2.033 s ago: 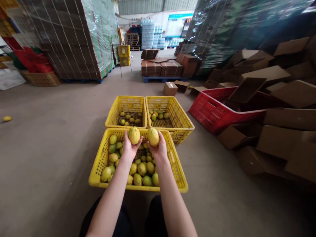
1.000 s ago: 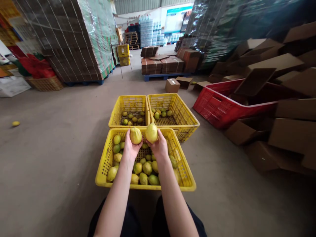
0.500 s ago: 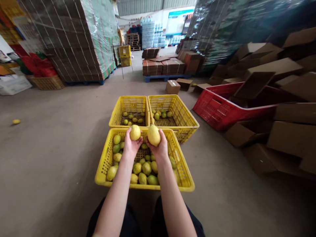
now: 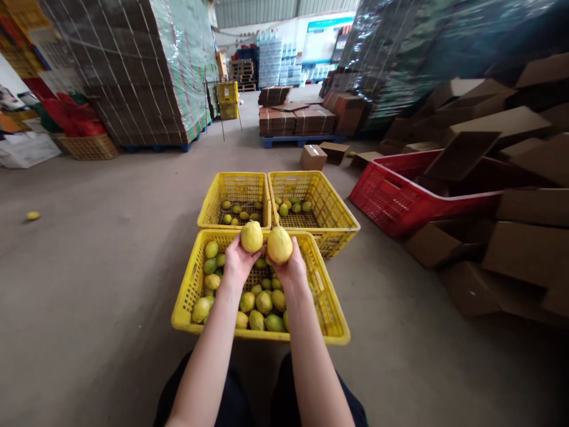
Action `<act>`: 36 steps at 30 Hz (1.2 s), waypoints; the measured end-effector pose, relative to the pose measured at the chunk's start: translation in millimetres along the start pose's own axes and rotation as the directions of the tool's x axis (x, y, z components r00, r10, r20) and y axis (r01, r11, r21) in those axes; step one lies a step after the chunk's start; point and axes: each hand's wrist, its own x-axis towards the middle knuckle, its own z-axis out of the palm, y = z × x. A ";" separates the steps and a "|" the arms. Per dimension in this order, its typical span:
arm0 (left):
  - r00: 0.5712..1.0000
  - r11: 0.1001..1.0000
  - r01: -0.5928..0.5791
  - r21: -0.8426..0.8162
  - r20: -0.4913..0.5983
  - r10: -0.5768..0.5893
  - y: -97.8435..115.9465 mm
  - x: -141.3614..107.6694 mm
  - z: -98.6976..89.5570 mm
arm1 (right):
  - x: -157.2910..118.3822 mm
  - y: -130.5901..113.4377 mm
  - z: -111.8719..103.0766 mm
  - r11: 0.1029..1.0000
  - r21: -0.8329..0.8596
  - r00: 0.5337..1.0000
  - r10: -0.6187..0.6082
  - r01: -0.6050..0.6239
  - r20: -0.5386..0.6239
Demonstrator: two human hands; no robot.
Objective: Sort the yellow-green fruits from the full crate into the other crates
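Observation:
My left hand (image 4: 239,261) holds a round yellow lemon (image 4: 252,236), its fingers curled under the fruit. Close beside it, my right hand (image 4: 291,267) grips a larger, pear-shaped yellow lemon (image 4: 280,245) with a narrow top. Both hands are above the front yellow crate (image 4: 184,308), where many green and yellow lemons (image 4: 264,302) lie, partly hidden by my forearms. Behind it stand two more yellow crates: the back left crate (image 4: 207,204) and the back right crate (image 4: 338,216), each with several lemons on the bottom.
To the right, a red crate (image 4: 377,196) stands against a heap of cardboard boxes (image 4: 511,249). A loose lemon (image 4: 33,216) lies on the floor at left. Farther back are a small carton (image 4: 313,157), flattened cardboard on a blue pallet (image 4: 284,141) and a wrapped stack (image 4: 133,77).
My left hand has moved right and slightly up with its lemon, turning it and bringing it closer to the other. The right hand has shifted slightly right.

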 end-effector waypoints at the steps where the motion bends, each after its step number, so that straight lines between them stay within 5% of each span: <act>1: 1.000 1.000 -0.006 -0.007 0.012 0.006 -0.4 -0.7 0.7 | 0.6 0.9 -0.5 1.000 0.021 1.000 -0.013 0.013 0.020; 6: 1.000 0.999 -0.025 -0.025 0.006 0.025 -0.6 -3.6 2.2 | -13.5 -6.8 4.8 0.994 0.110 0.996 0.018 -0.027 0.082; 9: 0.993 0.997 -0.073 0.005 0.090 0.073 -0.9 -5.5 0.5 | -24.1 -13.8 7.6 0.988 0.140 0.993 0.045 -0.060 0.110; 17: 0.925 0.966 -0.245 0.080 0.318 0.209 -4.3 -7.3 -3.4 | -23.0 -7.8 4.9 0.981 0.098 0.930 -0.193 0.170 0.312; 22: 0.951 0.978 -0.209 0.022 0.238 0.198 -2.3 -8.8 -0.5 | -21.6 -1.3 5.0 0.972 0.062 0.925 -0.233 0.225 0.299; 29: 0.994 0.993 -0.106 -0.047 -0.021 0.105 3.0 -4.8 1.5 | -19.0 -3.2 10.5 0.977 0.116 0.974 -0.191 0.177 0.126; 36: 1.000 0.999 -0.015 -0.040 0.021 0.016 -1.5 2.1 -3.4 | -23.6 -12.7 10.0 0.946 0.301 0.991 0.104 -0.124 0.082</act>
